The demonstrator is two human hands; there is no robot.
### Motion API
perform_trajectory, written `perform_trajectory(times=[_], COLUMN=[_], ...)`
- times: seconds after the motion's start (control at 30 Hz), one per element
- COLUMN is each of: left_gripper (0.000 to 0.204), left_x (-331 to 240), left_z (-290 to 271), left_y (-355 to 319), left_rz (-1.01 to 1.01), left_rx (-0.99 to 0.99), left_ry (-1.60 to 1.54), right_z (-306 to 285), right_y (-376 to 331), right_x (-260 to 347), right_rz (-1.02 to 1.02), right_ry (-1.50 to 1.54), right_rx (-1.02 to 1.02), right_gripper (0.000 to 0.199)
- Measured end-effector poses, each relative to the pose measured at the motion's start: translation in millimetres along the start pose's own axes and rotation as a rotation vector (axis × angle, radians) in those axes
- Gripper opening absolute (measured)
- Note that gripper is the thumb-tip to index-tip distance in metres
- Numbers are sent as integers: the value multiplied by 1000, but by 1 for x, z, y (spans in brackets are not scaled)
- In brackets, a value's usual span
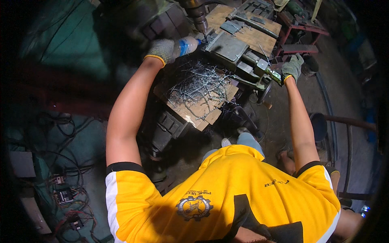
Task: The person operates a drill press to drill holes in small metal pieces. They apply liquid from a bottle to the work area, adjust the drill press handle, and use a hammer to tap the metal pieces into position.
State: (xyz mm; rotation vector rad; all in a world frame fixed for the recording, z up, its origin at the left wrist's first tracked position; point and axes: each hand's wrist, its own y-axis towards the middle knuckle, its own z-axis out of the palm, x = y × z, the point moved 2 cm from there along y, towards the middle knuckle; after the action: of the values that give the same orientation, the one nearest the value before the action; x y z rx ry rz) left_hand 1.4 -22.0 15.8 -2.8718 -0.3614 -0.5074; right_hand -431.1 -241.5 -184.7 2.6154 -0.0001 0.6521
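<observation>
My left hand [163, 50], in a grey knitted glove with a yellow cuff, is closed around a clear plastic bottle [187, 46] with a blue label. The bottle lies tilted, its blue-capped end beside the drill bit [205, 37] under the drill chuck [198, 19]. A grey metal machine vise [227, 46] sits right of the bit. At the vise's right end, past a shiny cylindrical part [274, 75], my gloved right hand [293, 67] looks closed, fingers bunched. What it grips is hidden beneath it.
Curled metal shavings [200, 85] heap over a wooden board [206, 115] in front of the vise. Another wooden board [259, 34] carries metal pieces behind it. A handwheel [265, 90] stands below the vise's right end. Loose cables [75, 162] lie at left; a dark bucket [319, 126] stands at right.
</observation>
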Motion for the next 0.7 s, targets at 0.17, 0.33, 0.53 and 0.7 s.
perform_trajectory(times=[0.17, 0.33, 0.53, 0.7], left_gripper=[26, 27, 28, 28], left_x=[-6, -5, -6, -5], left_z=[-16, -23, -27, -29], left_y=[6, 11, 8, 5], left_rz=[23, 33, 17, 18], left_rx=[-14, -29, -51, -36], left_ry=[63, 77, 117, 106], right_z=[4, -2, -9, 0], right_y=[3, 0, -3, 2], right_x=[-3, 2, 7, 2], right_rz=[98, -8, 0, 32], right_ry=[263, 87, 59, 100], right_rx=[-14, -20, 22, 3], right_gripper=[46, 44, 47, 43])
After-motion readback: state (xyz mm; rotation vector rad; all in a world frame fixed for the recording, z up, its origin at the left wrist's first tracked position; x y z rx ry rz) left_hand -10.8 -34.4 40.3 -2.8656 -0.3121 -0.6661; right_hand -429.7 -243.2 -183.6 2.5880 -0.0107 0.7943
